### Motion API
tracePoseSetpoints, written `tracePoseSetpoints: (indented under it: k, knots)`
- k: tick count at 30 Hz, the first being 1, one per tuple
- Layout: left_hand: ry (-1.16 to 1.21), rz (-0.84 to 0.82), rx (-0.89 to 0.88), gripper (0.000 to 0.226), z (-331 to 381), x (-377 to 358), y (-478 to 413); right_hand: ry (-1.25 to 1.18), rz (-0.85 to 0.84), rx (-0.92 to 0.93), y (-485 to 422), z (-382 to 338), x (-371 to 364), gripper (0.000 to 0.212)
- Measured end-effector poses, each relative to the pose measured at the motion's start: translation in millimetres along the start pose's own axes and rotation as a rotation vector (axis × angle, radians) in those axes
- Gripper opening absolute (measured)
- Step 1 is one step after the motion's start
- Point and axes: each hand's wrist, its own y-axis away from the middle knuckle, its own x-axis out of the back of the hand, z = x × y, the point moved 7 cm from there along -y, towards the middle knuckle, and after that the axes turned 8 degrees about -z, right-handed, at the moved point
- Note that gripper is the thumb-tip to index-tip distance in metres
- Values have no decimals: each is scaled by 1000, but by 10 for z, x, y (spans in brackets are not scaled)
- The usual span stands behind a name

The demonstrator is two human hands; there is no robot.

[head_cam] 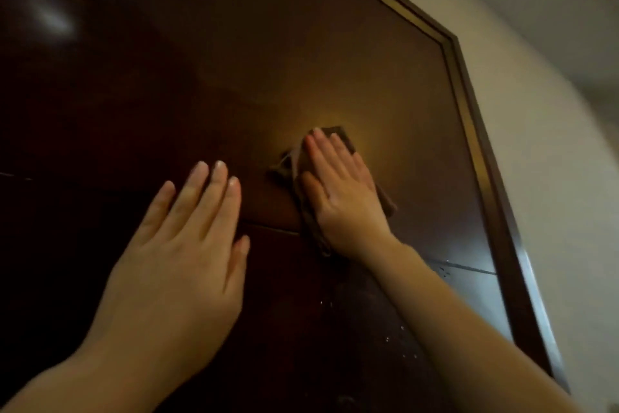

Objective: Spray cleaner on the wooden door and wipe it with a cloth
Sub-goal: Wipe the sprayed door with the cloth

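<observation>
Your right hand [341, 191] presses a brown cloth [301, 161] flat (fingers straight) on the wooden door [234, 61]; your left hand [181, 258] rests open beside it.

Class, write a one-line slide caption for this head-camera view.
Right hand presses a brown cloth flat on the dark wooden door; left hand rests open beside it.

Dim, soft, edge-warped; warm central glow

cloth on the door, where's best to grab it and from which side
Probably the bunched corner of the cloth jutting out left of the right hand, pinched from the left. It looks rumpled up off the door, while the rest lies pressed flat under the palm.
</observation>
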Motion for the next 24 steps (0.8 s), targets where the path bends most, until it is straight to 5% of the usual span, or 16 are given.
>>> tracePoseSetpoints:
  k: [6, 13, 18, 24]
  knots:
    - [-60, -106, -36, 61, 70, -115, 66, -61, 49, -251, 324, 343, -50, 63]
    - [-97, -114, -31, 65, 82, -104, 77, 27, -42, 10, 509, 250, -59, 61]
    - [-94, -94, -54, 70, 88, -115, 130, -11, -30, -302, 643, 576, -106, 69]
    - [-87, -129, -72, 66, 263, -147, 201, -51, -7, -48, 1059, -54, -248, 57]
